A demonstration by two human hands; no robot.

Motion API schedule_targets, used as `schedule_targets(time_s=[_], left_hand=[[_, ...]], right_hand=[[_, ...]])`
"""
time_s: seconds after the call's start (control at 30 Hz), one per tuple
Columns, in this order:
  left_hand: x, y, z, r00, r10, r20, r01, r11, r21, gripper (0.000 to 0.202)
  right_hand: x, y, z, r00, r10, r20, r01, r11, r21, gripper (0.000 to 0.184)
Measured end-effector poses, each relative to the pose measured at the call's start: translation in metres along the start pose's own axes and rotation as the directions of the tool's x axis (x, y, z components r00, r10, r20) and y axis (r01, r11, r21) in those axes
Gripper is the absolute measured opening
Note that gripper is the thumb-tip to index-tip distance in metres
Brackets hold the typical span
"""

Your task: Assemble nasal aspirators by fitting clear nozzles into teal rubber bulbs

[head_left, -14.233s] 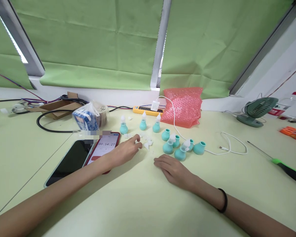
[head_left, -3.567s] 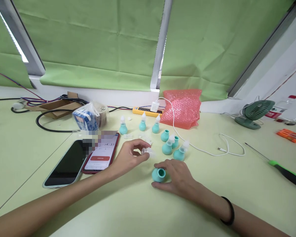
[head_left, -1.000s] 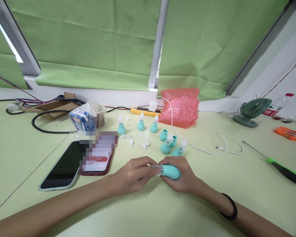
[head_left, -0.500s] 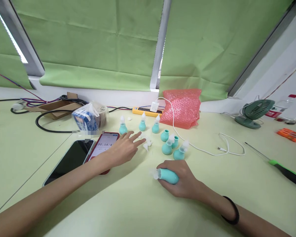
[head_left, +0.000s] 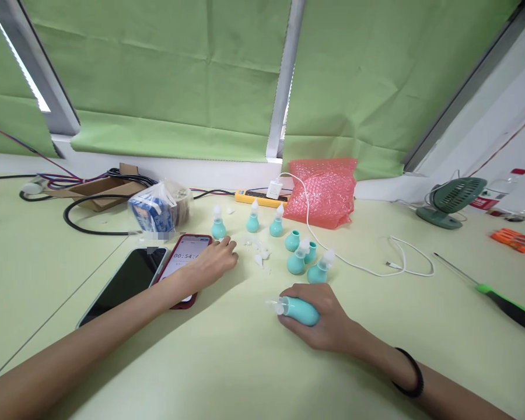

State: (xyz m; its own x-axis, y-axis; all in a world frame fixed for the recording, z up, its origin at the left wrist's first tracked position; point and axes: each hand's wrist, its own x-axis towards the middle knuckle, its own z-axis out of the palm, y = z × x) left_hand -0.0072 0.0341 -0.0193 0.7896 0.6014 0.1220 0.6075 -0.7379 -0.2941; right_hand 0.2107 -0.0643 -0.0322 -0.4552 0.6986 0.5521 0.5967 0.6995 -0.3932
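Note:
My right hand (head_left: 321,321) is closed round a teal rubber bulb (head_left: 300,310) lying on its side on the table, a clear plastic tip on its left end. My left hand (head_left: 210,263) reaches forward beside a red-cased phone (head_left: 181,259), fingers curled down near small clear plastic tips (head_left: 257,251); what they hold, if anything, is hidden. Three teal bulbs with tips (head_left: 252,221) stand in a row behind. Several more teal bulbs (head_left: 306,259) cluster to the right of the tips.
A black phone (head_left: 122,286) lies left of the red one. A plastic bag (head_left: 157,209), cardboard box (head_left: 96,189), cables, yellow power strip (head_left: 260,197) and pink bubble wrap (head_left: 324,189) line the back. A white cable (head_left: 394,259), screwdriver (head_left: 499,294) and fan (head_left: 450,201) lie right.
My left hand has pulled back a little from the clear tips and curled its fingers down by the red phone. My right hand keeps the teal bulb in place.

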Motion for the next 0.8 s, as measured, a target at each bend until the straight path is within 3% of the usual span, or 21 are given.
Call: schedule_targets(time_s=[0.1, 0.13, 0.17, 0.23, 0.3, 0.37, 0.47, 0.57, 0.8], left_hand=[[0.000, 0.004, -0.007, 0.999, -0.038, -0.030, 0.036, 0.998, -0.051, 0.018], [0.000, 0.006, -0.012, 0.998, -0.051, -0.047, 0.045, 0.992, -0.121, 0.015], [0.000, 0.009, -0.018, 0.995, -0.071, -0.074, 0.046, 0.953, -0.298, 0.012], [-0.002, 0.015, -0.029, 0.990, -0.102, -0.097, 0.009, 0.736, -0.677, 0.009], [-0.003, 0.020, -0.038, 0.994, -0.087, -0.068, -0.024, 0.432, -0.902, 0.010], [-0.004, 0.022, -0.042, 0.998, -0.055, -0.022, -0.011, 0.188, -0.982, 0.012], [-0.003, 0.021, -0.042, 0.998, -0.043, 0.044, 0.043, -0.007, -0.999, 0.014], [-0.003, 0.020, -0.041, 0.996, -0.035, 0.083, 0.080, -0.063, -0.995, 0.015], [-0.004, 0.022, -0.042, 0.992, -0.063, 0.108, 0.110, 0.030, -0.994, 0.019]], right_hand=[[-0.001, 0.000, 0.000, 1.000, 0.009, -0.003, -0.009, 1.000, 0.008, 0.015], [-0.002, 0.000, 0.000, 1.000, 0.016, -0.004, -0.016, 1.000, 0.010, 0.015], [-0.002, 0.001, 0.000, 1.000, 0.022, -0.005, -0.022, 1.000, 0.009, 0.015], [-0.003, 0.002, 0.000, 0.999, 0.032, -0.018, -0.032, 0.999, 0.003, 0.015], [-0.003, 0.002, 0.001, 0.999, 0.034, -0.035, -0.034, 0.999, 0.005, 0.014], [-0.003, 0.002, 0.001, 0.998, 0.027, -0.051, -0.026, 1.000, 0.008, 0.013], [-0.002, 0.001, 0.001, 0.998, 0.016, -0.066, -0.016, 1.000, 0.000, 0.011], [-0.002, 0.002, 0.001, 0.997, 0.023, -0.073, -0.023, 1.000, 0.003, 0.010], [-0.001, 0.003, 0.001, 0.996, 0.042, -0.080, -0.043, 0.999, -0.009, 0.009]])
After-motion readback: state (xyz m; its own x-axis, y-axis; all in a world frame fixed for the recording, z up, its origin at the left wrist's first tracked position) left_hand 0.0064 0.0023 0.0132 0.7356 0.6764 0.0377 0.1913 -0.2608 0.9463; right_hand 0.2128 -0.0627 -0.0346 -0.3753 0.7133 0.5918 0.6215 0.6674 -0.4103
